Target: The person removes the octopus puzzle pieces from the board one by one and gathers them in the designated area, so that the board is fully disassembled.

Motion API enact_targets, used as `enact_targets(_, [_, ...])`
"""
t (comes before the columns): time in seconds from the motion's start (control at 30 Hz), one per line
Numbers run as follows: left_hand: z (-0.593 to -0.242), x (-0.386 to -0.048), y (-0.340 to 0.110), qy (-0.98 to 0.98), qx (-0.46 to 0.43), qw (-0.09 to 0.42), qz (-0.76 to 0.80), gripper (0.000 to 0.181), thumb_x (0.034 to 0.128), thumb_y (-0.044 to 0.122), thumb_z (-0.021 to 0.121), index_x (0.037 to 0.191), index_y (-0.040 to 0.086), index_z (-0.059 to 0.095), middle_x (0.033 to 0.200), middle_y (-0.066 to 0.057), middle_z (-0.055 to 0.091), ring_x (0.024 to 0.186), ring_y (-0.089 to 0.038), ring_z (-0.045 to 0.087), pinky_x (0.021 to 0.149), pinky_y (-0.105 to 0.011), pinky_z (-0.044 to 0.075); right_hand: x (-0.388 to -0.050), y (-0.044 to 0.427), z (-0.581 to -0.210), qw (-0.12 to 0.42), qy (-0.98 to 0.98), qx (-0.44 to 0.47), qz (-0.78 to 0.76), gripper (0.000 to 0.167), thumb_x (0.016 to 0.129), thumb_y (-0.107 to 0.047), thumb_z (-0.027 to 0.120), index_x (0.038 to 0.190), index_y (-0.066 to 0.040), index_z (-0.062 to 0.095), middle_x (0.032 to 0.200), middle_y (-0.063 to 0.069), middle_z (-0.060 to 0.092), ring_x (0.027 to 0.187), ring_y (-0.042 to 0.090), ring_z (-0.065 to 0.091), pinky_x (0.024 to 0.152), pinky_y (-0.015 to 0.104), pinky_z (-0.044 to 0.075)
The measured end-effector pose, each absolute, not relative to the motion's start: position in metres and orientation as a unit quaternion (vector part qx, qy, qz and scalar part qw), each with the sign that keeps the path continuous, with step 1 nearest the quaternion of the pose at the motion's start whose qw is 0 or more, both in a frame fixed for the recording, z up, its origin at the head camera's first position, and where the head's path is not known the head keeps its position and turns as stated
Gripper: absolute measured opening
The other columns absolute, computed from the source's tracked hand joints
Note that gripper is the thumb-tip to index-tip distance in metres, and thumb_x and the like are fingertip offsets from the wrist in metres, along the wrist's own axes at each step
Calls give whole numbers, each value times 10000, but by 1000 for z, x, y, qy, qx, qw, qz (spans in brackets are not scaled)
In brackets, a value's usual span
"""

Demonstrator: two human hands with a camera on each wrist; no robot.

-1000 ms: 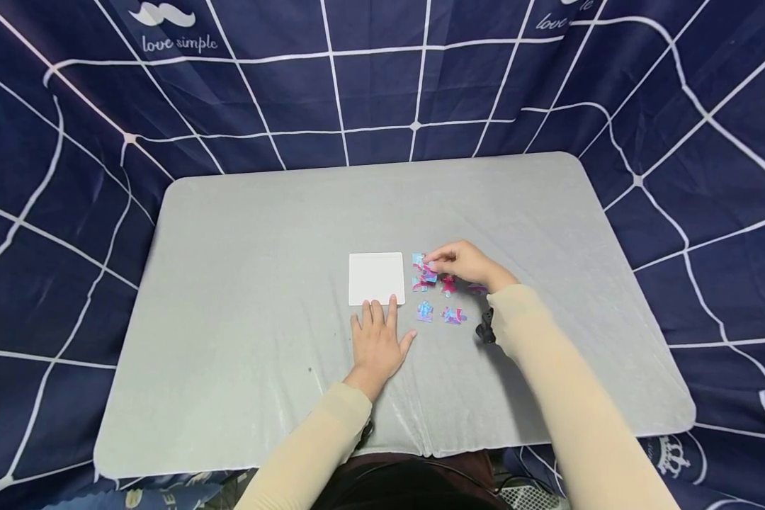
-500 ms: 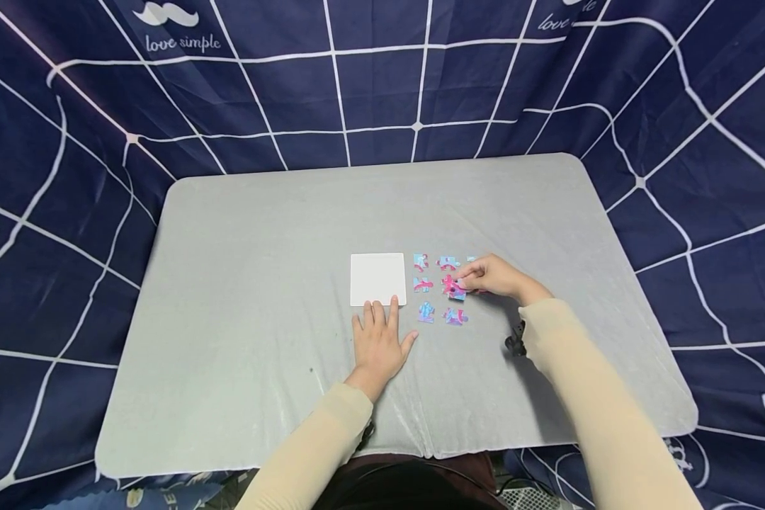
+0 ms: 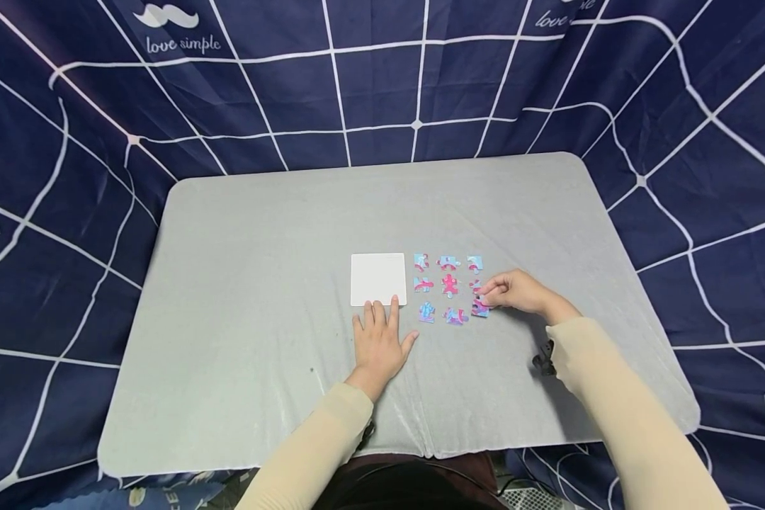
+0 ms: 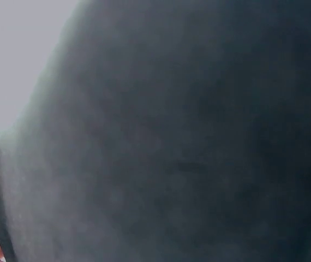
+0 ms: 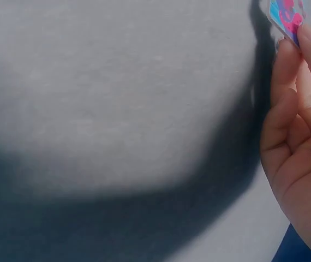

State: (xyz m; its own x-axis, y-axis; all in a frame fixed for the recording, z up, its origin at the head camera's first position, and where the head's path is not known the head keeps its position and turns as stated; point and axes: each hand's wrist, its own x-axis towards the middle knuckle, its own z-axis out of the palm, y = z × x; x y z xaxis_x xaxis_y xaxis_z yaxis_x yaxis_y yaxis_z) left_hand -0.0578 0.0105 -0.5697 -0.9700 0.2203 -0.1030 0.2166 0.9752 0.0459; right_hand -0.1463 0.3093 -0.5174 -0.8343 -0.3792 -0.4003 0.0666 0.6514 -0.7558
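Observation:
In the head view, my right hand (image 3: 516, 292) pinches a pink and blue jigsaw puzzle piece (image 3: 479, 309) at the lower right of a loose grid of pieces. The right wrist view shows that piece between thumb and fingers, partly cut off by the frame. Several other pieces lie apart in rows, among them a pink middle piece (image 3: 449, 285) and a blue one (image 3: 426, 312) at lower left. My left hand (image 3: 377, 348) lies flat with its fingers spread, fingertips on the near edge of a white square board (image 3: 378, 278). The left wrist view is mostly dark and blurred.
A grey cloth covers the table (image 3: 248, 283). Dark blue curtains (image 3: 382, 85) with white lines stand behind it and along both sides. A black wrist device (image 3: 544, 359) hangs under the right sleeve.
My right hand has moved right and toward me with a piece, from the grid's left column to its lower right corner. More of the grid shows now. The left hand has stayed on the board.

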Motion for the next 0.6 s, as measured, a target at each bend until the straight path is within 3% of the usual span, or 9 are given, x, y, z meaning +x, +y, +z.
enact_targets(0.37, [-573, -56, 10, 992, 116, 34, 20, 786, 931, 661, 287, 1527, 151, 227, 1393, -193, 378, 1341, -370, 275, 1008, -554, 276, -136, 311, -521, 283, 864, -99, -405, 163, 816, -81, 745, 934, 24, 702, 825, 72, 715, 763, 85, 640, 715, 234, 487])
enact_targets(0.6, [-573, -56, 10, 992, 117, 37, 18, 786, 933, 661, 277, 1528, 150, 222, 1397, -192, 374, 1343, -372, 271, 1009, -553, 274, -134, 304, -523, 221, 910, -120, -329, 80, 771, -74, 763, 819, -51, 703, 707, -27, 677, 674, 89, 596, 683, 299, 471])
